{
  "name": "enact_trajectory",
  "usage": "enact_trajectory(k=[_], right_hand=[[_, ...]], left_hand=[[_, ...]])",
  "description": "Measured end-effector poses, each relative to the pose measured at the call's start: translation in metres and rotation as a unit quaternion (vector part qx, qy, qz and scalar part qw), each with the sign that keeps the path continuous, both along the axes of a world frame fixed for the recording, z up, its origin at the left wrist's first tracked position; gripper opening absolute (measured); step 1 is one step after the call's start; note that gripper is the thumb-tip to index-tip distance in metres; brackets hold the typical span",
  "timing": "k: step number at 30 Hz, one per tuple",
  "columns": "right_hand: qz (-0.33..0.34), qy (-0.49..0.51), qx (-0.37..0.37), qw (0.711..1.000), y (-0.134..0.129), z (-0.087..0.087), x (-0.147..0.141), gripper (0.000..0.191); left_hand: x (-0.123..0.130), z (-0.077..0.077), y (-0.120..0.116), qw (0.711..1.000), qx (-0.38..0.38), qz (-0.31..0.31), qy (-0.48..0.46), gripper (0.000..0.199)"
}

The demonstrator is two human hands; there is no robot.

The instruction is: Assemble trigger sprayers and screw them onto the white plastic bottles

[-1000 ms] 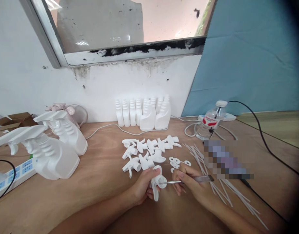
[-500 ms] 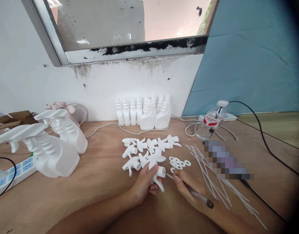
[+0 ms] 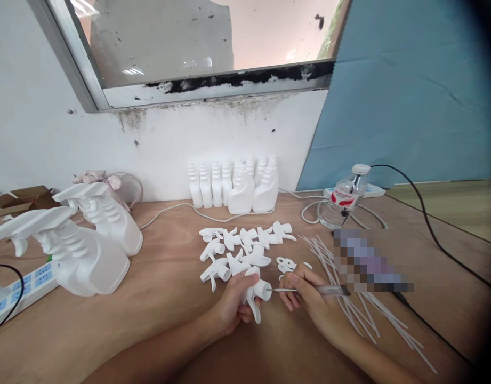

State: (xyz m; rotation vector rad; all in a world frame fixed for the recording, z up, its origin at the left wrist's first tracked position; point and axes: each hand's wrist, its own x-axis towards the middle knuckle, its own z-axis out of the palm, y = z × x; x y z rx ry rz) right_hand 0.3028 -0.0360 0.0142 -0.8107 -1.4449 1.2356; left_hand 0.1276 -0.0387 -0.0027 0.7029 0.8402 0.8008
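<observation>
A white spray trigger head (image 3: 253,292) is gripped in my left hand (image 3: 232,305), its round collar facing right and its lever hanging down. My right hand (image 3: 309,294) is closed around the clear handle of a thin metal-shafted tool (image 3: 329,290). The shaft runs left, and its tip is at the collar opening; whether it goes inside is too small to tell. Several more white trigger heads (image 3: 248,238) lie just beyond my left hand. White ring washers (image 3: 287,264) lie behind my right hand, partly hidden by it.
Thin white tubes (image 3: 351,293) lie to the right, near a blurred-out object (image 3: 369,258) and a water bottle (image 3: 344,198). White bottles (image 3: 241,189) stand against the wall. At left are assembled spray bottles (image 3: 93,256), a power strip (image 3: 25,288) and a cardboard box (image 3: 25,200).
My right hand has turned the tool from a downward slant to nearly level, its handle end rising. The trigger head has tilted and shifted slightly left and down in my left hand.
</observation>
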Motion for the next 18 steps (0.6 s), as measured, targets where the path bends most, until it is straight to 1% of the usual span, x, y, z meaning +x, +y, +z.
enact_trajectory(k=[5, 10, 15, 18], right_hand=[[0.005, 0.013, -0.003, 1.0, 0.001, -0.002, -0.002, 0.034], [0.008, 0.058, -0.015, 0.998, 0.002, 0.001, -0.006, 0.034], [0.016, 0.008, 0.017, 1.0, 0.001, 0.003, -0.005, 0.033], [0.035, -0.051, 0.045, 0.997, 0.002, 0.004, -0.004, 0.033]], left_hand=[[0.0, 0.002, 0.0, 1.0, -0.011, 0.012, 0.014, 0.04], [-0.001, -0.002, 0.002, 0.999, -0.02, 0.017, 0.018, 0.042], [-0.001, -0.006, 0.003, 0.999, -0.032, 0.015, 0.004, 0.042], [-0.001, -0.009, 0.004, 0.999, -0.032, 0.015, -0.011, 0.042]])
